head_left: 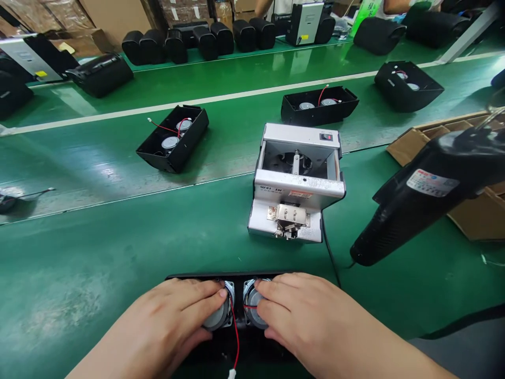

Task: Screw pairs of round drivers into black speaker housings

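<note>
A black speaker housing (236, 352) lies at the near edge of the green bench, holding two round silver speaker drivers. My left hand (173, 321) lies over the left driver (216, 316), fingers curled onto it. My right hand (300, 316) covers the right driver (252, 310) the same way. A red wire (235, 337) runs between the drivers down to a white plug (231, 373) at the bottom edge. Most of the housing is hidden under my hands.
A silver screw feeder (295, 184) stands just beyond the housing. A black electric screwdriver (418, 200) hangs at the right over a cardboard box (473, 216). Open speaker housings (173, 137) ride the conveyor belt behind. Other people's arms show at the far top.
</note>
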`<state>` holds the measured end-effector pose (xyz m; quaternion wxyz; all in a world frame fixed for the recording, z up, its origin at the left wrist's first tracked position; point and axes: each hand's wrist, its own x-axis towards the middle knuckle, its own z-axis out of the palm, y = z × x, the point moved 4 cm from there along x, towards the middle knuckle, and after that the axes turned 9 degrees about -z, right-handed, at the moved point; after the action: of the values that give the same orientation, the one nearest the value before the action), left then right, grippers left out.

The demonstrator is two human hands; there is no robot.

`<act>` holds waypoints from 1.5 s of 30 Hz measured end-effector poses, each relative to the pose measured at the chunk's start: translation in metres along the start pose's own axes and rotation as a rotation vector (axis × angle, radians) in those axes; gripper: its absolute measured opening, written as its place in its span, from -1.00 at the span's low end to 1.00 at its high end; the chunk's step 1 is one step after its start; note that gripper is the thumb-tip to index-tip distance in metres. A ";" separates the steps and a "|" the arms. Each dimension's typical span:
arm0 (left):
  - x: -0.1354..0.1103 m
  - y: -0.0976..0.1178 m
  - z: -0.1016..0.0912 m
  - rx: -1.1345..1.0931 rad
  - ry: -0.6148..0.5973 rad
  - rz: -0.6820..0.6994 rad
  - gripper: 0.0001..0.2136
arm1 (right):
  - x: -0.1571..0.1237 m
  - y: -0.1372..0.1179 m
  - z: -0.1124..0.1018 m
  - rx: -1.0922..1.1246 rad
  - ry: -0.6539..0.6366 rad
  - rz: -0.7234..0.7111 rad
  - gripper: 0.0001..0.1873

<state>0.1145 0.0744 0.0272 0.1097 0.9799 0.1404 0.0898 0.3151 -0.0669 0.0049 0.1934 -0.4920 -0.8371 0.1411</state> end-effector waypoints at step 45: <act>-0.054 -0.013 0.015 0.007 0.017 -0.277 0.10 | -0.097 0.033 -0.070 -0.320 1.136 0.300 -0.25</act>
<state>0.0631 0.0682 0.0022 0.1162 0.9508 0.2755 0.0815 0.4156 -0.1332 0.0351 0.5115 -0.6258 -0.5353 -0.2453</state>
